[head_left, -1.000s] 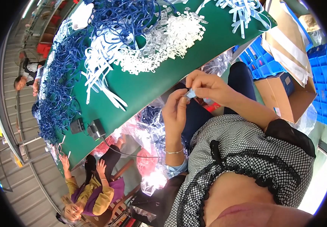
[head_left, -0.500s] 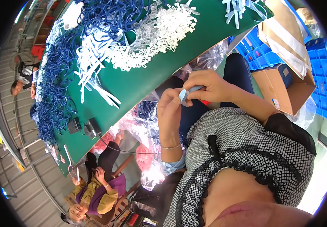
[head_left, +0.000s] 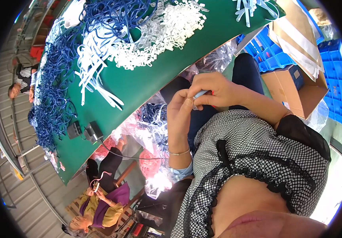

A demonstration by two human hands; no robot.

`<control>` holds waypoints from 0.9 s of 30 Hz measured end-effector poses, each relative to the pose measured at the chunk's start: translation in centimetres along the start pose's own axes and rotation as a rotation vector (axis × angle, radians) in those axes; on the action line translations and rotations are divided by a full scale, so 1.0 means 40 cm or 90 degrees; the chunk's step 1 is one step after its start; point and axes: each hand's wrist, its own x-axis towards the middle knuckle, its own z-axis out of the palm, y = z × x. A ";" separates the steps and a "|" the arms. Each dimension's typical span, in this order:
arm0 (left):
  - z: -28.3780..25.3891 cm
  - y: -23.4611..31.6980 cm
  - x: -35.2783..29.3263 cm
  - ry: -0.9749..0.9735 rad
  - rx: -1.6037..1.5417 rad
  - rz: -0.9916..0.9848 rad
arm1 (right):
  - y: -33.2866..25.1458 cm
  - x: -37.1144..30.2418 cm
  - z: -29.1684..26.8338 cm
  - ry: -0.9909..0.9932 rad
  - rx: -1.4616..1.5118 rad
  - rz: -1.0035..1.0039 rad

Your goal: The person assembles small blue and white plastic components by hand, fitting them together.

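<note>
Pale-blue strip [head_left: 201,94] lies flatter vs. prev. frame, pinched b/w L hand [head_left: 179,113] & R hand [head_left: 216,89], in front of bench [head_left: 139,87]. Can't tell if it's done; many clips [head_left: 175,33] & white straps [head_left: 95,49] remain loose.

No clearly readable lettering.

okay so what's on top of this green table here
On the green table I can see tangled navy cords, white straps, a heap of clear and white plastic pieces, and two black boxes. They cover the surface beneath them, so anything underneath is hidden.
</note>
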 end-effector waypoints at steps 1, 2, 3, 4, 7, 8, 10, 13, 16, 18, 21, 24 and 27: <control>-0.004 -0.002 -0.002 0.002 -0.018 0.015 | 0.006 -0.002 -0.005 0.012 0.006 0.019; -0.007 -0.003 -0.004 0.003 -0.037 0.030 | 0.009 -0.002 -0.007 0.024 0.012 0.038; -0.013 -0.002 -0.007 0.004 -0.039 0.030 | 0.005 -0.002 -0.007 0.022 0.011 0.039; -0.022 0.004 -0.009 -0.006 -0.052 0.029 | -0.004 0.000 -0.006 0.017 0.003 0.045; -0.030 0.002 -0.011 -0.009 -0.075 0.030 | -0.002 0.001 -0.002 0.013 -0.002 0.047; -0.031 0.000 -0.012 -0.003 -0.084 0.033 | 0.002 0.000 0.000 0.015 0.001 0.043; -0.031 -0.008 -0.013 0.008 -0.076 0.036 | 0.005 -0.001 0.003 0.014 -0.001 0.040; -0.015 -0.004 -0.012 0.040 -0.058 0.055 | 0.008 0.000 0.001 0.021 -0.022 0.043; 0.012 0.012 -0.010 0.093 0.019 0.101 | 0.008 -0.001 0.002 0.036 -0.031 0.051; 0.015 0.017 -0.012 0.123 0.085 0.129 | 0.003 0.002 -0.001 0.045 -0.020 0.053; 0.011 0.025 -0.013 0.074 0.104 0.109 | -0.008 0.007 -0.012 0.028 -0.033 0.070; 0.020 0.027 -0.006 0.057 0.103 0.143 | -0.004 0.005 -0.017 0.029 -0.057 0.041; 0.021 0.023 -0.002 0.076 0.043 0.118 | 0.002 0.000 -0.012 0.043 -0.021 0.065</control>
